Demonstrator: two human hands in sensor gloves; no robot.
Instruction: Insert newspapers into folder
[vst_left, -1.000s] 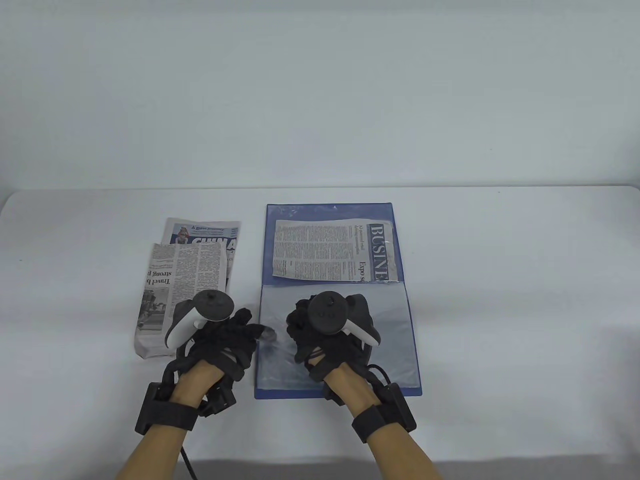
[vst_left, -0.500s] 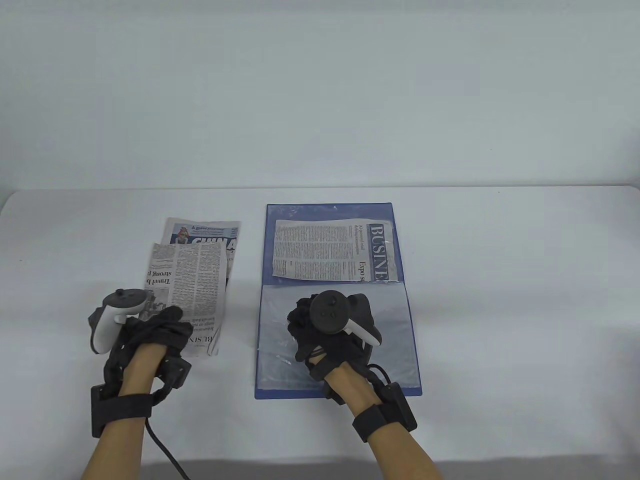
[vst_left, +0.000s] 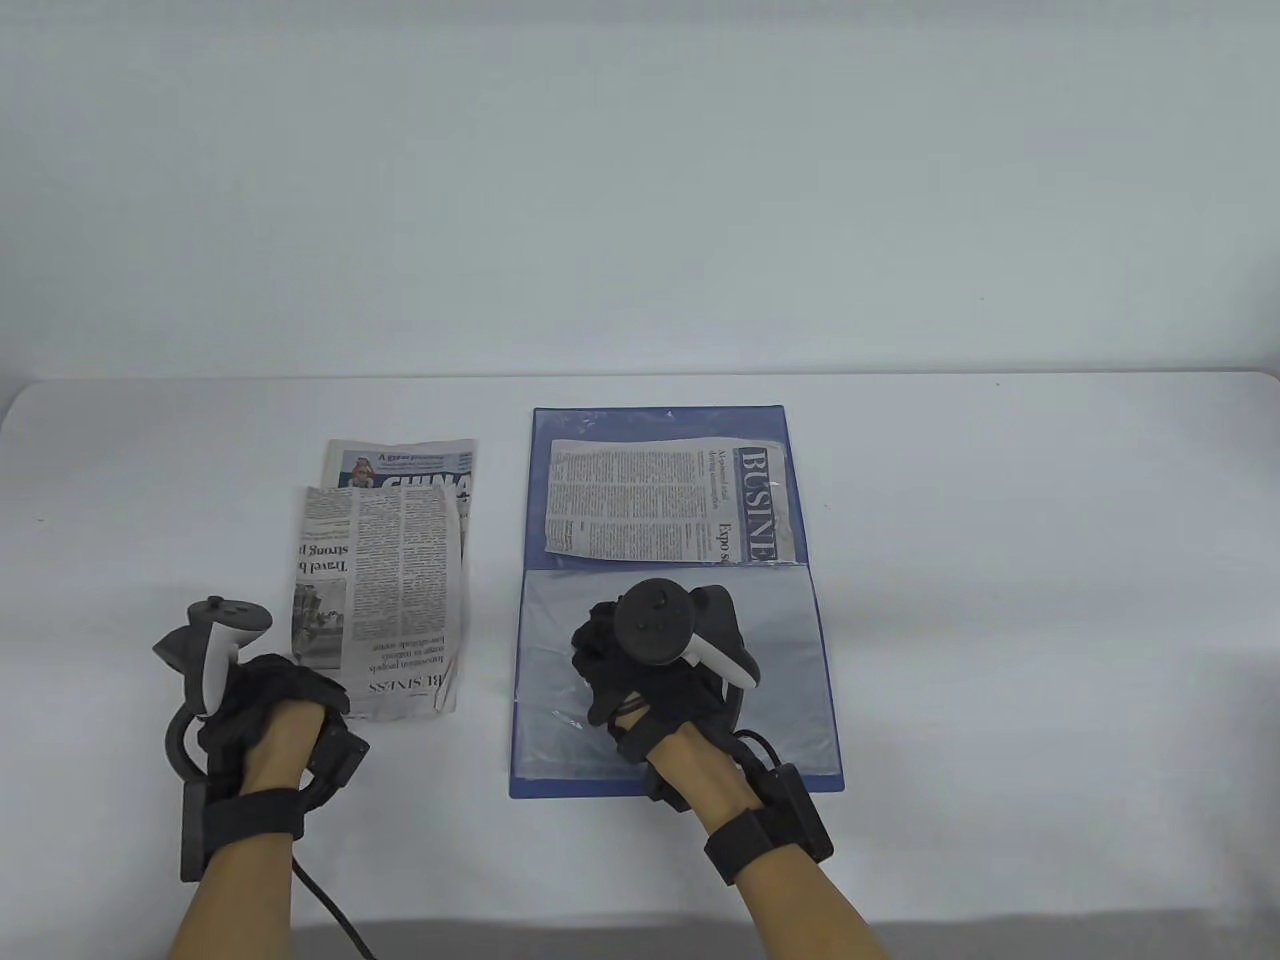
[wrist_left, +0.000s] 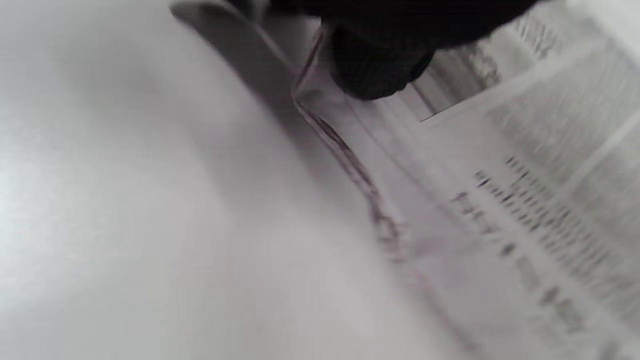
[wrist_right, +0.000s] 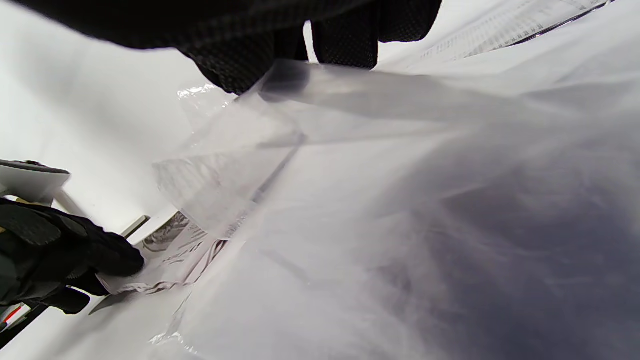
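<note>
A blue folder (vst_left: 810, 600) lies open on the table. Its far half holds a "BUSINESS" newspaper (vst_left: 660, 500) in a sleeve. My right hand (vst_left: 597, 655) rests on the near half and pinches up the top layer of the clear sleeve (vst_left: 780, 660). The lifted film also shows in the right wrist view (wrist_right: 280, 115). A folded newspaper (vst_left: 385, 590) lies left of the folder, on top of a "CHINA" newspaper (vst_left: 400, 465). My left hand (vst_left: 300, 695) grips its near-left corner, with a fingertip on the paper's edge (wrist_left: 380, 70). The right wrist view shows this grip (wrist_right: 105, 260).
The white table (vst_left: 1000, 550) stretches right of the folder and left of the newspapers. A cable (vst_left: 330, 900) trails from my left wrist toward the near edge. A pale wall stands behind the table.
My left hand moved from the folder's left edge to the left and nearer and took hold of the newspaper's near-left corner. The newspaper shifted slightly right. My right hand stayed on the sleeve.
</note>
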